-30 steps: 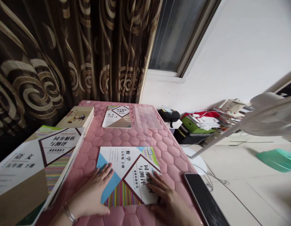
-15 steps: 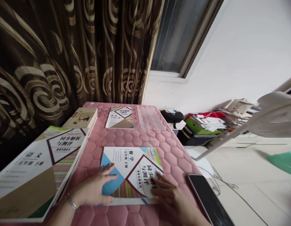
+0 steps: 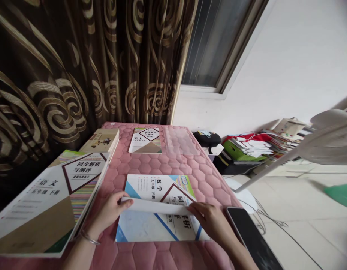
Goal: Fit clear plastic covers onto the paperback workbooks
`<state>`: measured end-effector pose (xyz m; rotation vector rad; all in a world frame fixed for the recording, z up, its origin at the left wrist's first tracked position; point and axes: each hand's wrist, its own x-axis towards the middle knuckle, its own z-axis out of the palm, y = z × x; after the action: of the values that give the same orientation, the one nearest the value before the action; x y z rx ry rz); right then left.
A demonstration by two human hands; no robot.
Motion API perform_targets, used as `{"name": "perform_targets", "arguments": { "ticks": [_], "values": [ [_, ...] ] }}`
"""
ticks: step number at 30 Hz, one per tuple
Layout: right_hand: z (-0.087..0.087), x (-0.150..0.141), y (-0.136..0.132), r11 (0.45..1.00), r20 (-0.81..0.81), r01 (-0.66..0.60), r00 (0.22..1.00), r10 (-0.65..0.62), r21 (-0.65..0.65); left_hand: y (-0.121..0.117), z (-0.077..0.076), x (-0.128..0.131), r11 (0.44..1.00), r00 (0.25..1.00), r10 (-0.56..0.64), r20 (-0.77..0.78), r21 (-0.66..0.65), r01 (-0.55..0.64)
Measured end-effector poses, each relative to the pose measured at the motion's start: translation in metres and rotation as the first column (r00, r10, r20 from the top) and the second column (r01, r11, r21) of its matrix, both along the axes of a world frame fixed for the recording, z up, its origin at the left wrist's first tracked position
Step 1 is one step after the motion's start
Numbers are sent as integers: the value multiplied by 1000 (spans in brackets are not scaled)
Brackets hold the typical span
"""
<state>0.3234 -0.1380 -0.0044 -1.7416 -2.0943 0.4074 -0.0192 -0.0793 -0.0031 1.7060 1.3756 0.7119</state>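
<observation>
A maths workbook [image 3: 156, 185] with a white and blue cover lies on the pink quilted surface in front of me. A white strip [image 3: 153, 205], which looks like its lifted near edge, runs across between my hands. My left hand [image 3: 113, 210] pinches the strip's left end between thumb and fingers. At the right end, my right hand [image 3: 205, 217] grips the strip with bent fingers. On the near side of the strip shows a pale blue cover with diagonal bands [image 3: 145, 227]; whether it is a second book, I cannot tell.
Left stands a stack of workbooks [image 3: 35, 210], with a beige book pile [image 3: 102, 140] behind it. Farther back lie a smaller workbook [image 3: 145, 140] and a clear plastic sheet [image 3: 181, 141]. A phone [image 3: 252, 236] rests at the right edge, near a white fan [image 3: 325, 138].
Both hands lay flat on the workbook a second ago. Its near edge has since come up, and the hands now pinch it. The view has shifted slightly left.
</observation>
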Motion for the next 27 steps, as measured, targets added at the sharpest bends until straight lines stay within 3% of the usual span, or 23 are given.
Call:
{"name": "perform_targets", "arguments": {
  "ticks": [5,8,10,13,15,18,21,24,27],
  "values": [
    [21,-11,27,960,137,-15,990,-24,278,15,-4,12,984,971,179,157,-4,-180],
    [38,-43,40,894,142,-89,989,28,440,33,-6,24,945,947,306,98,92,-315],
    [42,-73,47,864,170,-198,976,133,464,48,-9,30,916,930,365,37,166,-365],
    [31,-113,57,856,210,-327,942,262,400,66,-16,37,902,922,386,-16,216,-374],
    [16,-127,64,869,213,-346,935,285,355,74,-20,38,900,916,397,-61,219,-376],
    [-6,-130,73,888,205,-330,939,275,320,83,-23,37,889,899,426,-101,230,-395],
    [-15,-126,76,899,193,-307,947,257,313,95,-19,32,836,860,510,-19,244,-491],
    [-14,-124,74,900,187,-273,957,220,339,117,-13,29,801,809,581,91,110,-588],
    [-13,-126,71,886,195,-241,965,176,396,138,-12,32,810,798,584,150,-39,-586]
  ]
}}
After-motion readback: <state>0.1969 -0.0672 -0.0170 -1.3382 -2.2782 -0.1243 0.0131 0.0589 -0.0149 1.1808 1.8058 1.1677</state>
